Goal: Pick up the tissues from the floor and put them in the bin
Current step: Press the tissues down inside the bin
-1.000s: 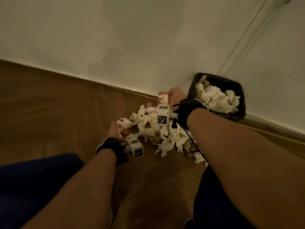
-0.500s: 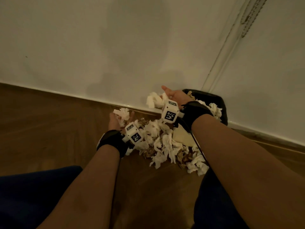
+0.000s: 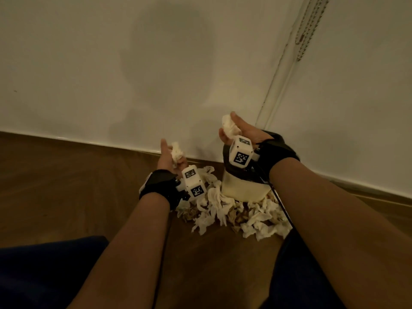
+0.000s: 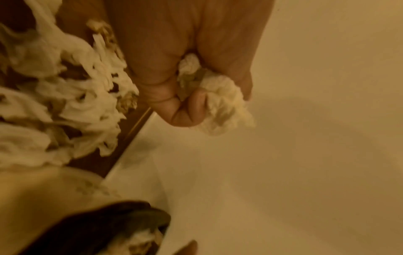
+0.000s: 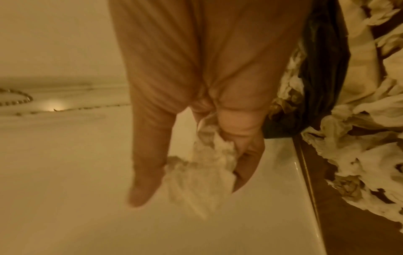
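Observation:
A heap of crumpled white tissues (image 3: 231, 210) lies on the wooden floor by the wall. My left hand (image 3: 171, 159) is raised above the heap's left end and grips a tissue wad (image 3: 177, 152); the left wrist view shows that wad (image 4: 218, 96) pinched in curled fingers. My right hand (image 3: 236, 130) is higher, over the bin (image 3: 243, 188), and holds another wad (image 3: 229, 126), seen in the right wrist view as a tissue (image 5: 200, 165) between thumb and fingers. The bin is cream-sided with a black liner (image 5: 314, 86), mostly hidden behind my right wrist.
A white wall and skirting (image 3: 111, 141) run right behind the heap. A bead chain (image 3: 305, 30) hangs at the upper right. My dark-clothed knees (image 3: 44, 270) flank the near floor. Bare wooden floor (image 3: 66, 186) stretches to the left.
Both hands have lifted off the heap, each with a tissue wad. The right hand has moved up over the bin, and the view has tilted up toward the wall.

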A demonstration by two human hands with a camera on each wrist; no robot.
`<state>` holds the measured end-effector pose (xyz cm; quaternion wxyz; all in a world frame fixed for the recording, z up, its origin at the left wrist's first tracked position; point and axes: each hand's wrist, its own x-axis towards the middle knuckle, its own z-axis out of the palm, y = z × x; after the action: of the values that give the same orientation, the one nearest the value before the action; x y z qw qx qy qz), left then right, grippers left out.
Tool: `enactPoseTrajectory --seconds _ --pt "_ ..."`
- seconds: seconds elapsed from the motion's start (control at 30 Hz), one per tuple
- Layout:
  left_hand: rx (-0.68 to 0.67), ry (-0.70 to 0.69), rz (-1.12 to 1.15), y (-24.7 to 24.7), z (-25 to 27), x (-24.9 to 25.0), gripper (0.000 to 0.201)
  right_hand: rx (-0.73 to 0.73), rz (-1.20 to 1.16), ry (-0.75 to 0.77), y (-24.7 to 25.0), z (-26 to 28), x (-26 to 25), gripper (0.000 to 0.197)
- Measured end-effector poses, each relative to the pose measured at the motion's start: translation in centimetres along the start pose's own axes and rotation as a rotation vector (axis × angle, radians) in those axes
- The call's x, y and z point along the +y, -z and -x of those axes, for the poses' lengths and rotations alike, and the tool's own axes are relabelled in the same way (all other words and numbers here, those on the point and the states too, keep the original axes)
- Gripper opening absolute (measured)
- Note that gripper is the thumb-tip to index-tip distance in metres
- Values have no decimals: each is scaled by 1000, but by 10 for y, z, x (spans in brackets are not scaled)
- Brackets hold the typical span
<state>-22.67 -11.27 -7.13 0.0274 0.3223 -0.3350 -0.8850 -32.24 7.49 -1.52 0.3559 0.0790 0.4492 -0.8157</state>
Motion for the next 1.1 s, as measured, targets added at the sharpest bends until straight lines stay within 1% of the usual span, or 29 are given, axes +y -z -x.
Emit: enactPoseTrajectory --seconds 0.03,0.1,0.13,0.17,0.2,0.27,0.3,0.33,0.37,0.43,0.47,0.5,0.53,0.57,0.63,0.67,0.7,0.73,0.8,0.87,0.9,0.93,0.97,1.0,1.03,1.07,1.1 --pt "-26 -11 -27 -10 3 0 44 4 11 16 5 2 -3 45" --pt "-61 34 -54 -29 7 -1 40 43 113 47 13 8 -11 19" --pt "-71 57 -91 -37 9 -1 38 76 178 59 16 12 -15 13" --pt "-86 76 -148 -46 9 -2 37 119 221 74 19 16 -20 12" --pt "-113 83 -195 -55 10 -3 36 176 255 104 24 20 -25 17" --pt "-160 110 -246 -77 12 -6 33 298 365 181 35 26 -38 45" --pt "-180 114 -264 -89 12 -10 26 357 428 216 41 29 -44 53" --pt "-208 115 -252 -100 11 -15 16 422 470 240 48 31 -49 54" --pt "-245 111 -220 -111 11 -22 15 491 492 268 54 31 -52 52" --pt "-304 61 -189 -129 5 -39 36 599 455 333 67 31 -53 45" --pt "-324 12 -168 -136 2 -48 37 634 365 356 74 31 -51 40" --pt "-331 -41 -161 -142 -2 -57 34 650 309 356 77 34 -47 35" --pt "-299 -133 -251 -146 -6 -65 30 659 327 347 83 35 -43 29" --pt "-243 -257 -436 -149 -9 -72 27 678 438 305 87 39 -39 24" --pt "-167 -470 -835 -154 -20 -87 31 717 670 240 100 40 -35 27" --pt "-163 -521 -965 -155 -25 -92 35 724 741 231 106 36 -34 30" --pt "-177 -553 -1076 -156 -29 -98 38 714 792 211 106 34 -32 32" --pt "-195 -572 -1200 -156 -34 -102 40 698 841 203 107 29 -31 28" --pt "-234 -572 -1436 -157 -43 -108 44 631 901 180 97 23 -29 11" --pt "-272 -571 -1648 -155 -48 -114 49 590 991 185 93 17 -28 25" --pt "-293 -556 -1721 -152 -49 -116 50 567 1028 133 88 16 -27 21" --pt "-316 -558 -1769 -148 -52 -119 49 544 1145 65 89 13 -24 13" --pt "-334 -562 -1817 -143 -54 -121 46 526 1322 -42 90 9 -22 24" --pt "-342 -540 -1831 -140 -55 -123 44 541 1521 -155 95 3 -19 43" --pt "-336 -504 -1817 -136 -54 -123 45 578 1673 -188 97 -1 -13 58" --pt "-325 -510 -1800 -133 -56 -124 48 569 1801 -171 102 -5 -11 69" --pt "-331 -526 -1792 -134 -57 -124 49 540 1850 -160 105 -6 -11 76"
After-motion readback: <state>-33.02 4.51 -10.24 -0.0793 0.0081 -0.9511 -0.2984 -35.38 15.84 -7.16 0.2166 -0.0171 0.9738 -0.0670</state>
